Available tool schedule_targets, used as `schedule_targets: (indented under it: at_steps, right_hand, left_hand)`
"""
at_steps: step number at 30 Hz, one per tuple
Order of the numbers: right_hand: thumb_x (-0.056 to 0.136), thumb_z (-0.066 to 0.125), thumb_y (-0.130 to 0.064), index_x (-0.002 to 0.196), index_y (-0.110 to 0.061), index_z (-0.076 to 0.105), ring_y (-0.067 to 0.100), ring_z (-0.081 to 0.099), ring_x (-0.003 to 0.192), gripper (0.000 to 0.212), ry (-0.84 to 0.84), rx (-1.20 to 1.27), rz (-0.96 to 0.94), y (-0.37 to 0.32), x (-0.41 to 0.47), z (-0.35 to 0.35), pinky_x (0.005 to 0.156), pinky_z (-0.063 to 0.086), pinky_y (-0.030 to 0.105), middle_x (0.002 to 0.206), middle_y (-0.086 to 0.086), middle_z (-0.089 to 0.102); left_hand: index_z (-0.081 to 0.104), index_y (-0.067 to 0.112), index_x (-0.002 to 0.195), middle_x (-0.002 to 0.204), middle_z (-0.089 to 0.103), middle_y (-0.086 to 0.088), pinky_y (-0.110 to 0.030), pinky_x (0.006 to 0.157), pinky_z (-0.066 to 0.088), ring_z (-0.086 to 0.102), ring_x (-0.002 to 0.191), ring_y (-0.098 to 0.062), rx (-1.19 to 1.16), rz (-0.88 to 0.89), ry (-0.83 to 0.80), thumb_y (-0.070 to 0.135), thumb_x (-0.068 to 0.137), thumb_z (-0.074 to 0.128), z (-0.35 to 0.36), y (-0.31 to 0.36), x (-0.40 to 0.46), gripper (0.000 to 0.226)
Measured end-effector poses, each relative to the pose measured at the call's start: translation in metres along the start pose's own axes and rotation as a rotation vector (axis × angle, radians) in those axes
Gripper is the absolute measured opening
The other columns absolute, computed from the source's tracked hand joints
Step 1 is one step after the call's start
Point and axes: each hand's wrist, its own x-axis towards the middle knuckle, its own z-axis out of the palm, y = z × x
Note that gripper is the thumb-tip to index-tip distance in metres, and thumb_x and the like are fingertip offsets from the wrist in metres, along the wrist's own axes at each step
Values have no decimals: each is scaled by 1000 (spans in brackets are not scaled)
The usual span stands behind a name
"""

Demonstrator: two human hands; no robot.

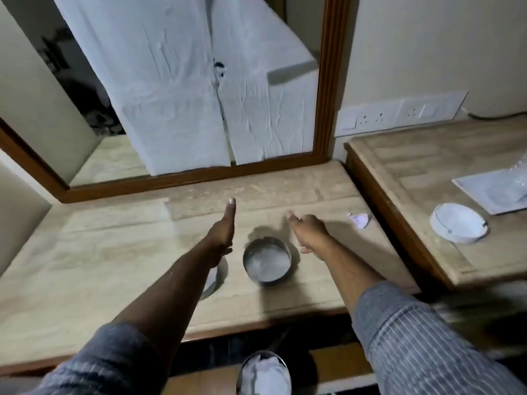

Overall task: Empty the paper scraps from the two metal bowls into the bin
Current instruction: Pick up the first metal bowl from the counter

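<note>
Two metal bowls stand on the wooden table. One metal bowl (267, 263) sits in plain view between my forearms, and whether it holds anything I cannot tell. The second bowl (217, 276) is mostly hidden under my left forearm. My left hand (225, 226) reaches out flat above the table beyond the bowls, fingers straight and holding nothing. My right hand (308, 230) hovers to the right of the visible bowl with fingers loosely curled, and it is empty too. Below the table edge stands a round bin (263, 373) with white paper scraps inside.
A crumpled white paper scrap (360, 220) lies on the table at right. A framed mirror (328, 81) leans against the wall behind. On a raised side table at right are a white ashtray (459, 222) and a white tray (493, 191).
</note>
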Motion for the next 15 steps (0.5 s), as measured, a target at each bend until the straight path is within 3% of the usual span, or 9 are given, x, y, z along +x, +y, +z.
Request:
schedule_targets:
  at_steps: [3, 6, 10, 13, 15]
  right_hand:
    - [92, 53, -39, 92, -6, 53, 25, 60, 55, 33, -86, -235, 29, 13, 13, 10, 41, 48, 23, 72, 9, 59]
    - [88, 62, -23, 97, -4, 57, 33, 68, 65, 22, -140, -338, -1, 23, 18, 27, 49, 57, 32, 87, 15, 63]
    - [88, 51, -3, 109, 2, 62, 39, 64, 102, 24, -38, -513, -108, 33, 23, 41, 72, 50, 33, 114, 22, 65]
    - [89, 51, -4, 104, 0, 62, 36, 63, 99, 19, -17, -496, -135, 35, 23, 42, 66, 42, 29, 110, 19, 66]
    - [86, 51, -3, 88, -5, 60, 34, 62, 87, 10, -11, -475, -145, 32, 19, 38, 58, 40, 27, 95, 15, 63]
  left_hand:
    - [44, 8, 145, 141, 54, -18, -41, 86, 49, 55, 119, -37, 107, -123, -32, 89, 78, 25, 21, -11, 7, 106]
    - [66, 11, 109, 107, 69, -11, -34, 72, 52, 64, 93, -26, 100, -185, -89, 83, 84, 28, 34, -23, 10, 85]
    - [62, 6, 114, 107, 69, -13, -36, 68, 55, 65, 93, -29, -8, -224, -57, 79, 88, 31, 36, -34, 20, 83]
    - [60, 3, 118, 105, 68, -12, -36, 63, 54, 65, 91, -30, -101, -229, -69, 72, 93, 29, 30, -40, 18, 79]
    - [62, -1, 115, 109, 68, -14, -36, 63, 52, 65, 90, -29, -162, -222, -80, 63, 98, 28, 24, -45, 13, 74]
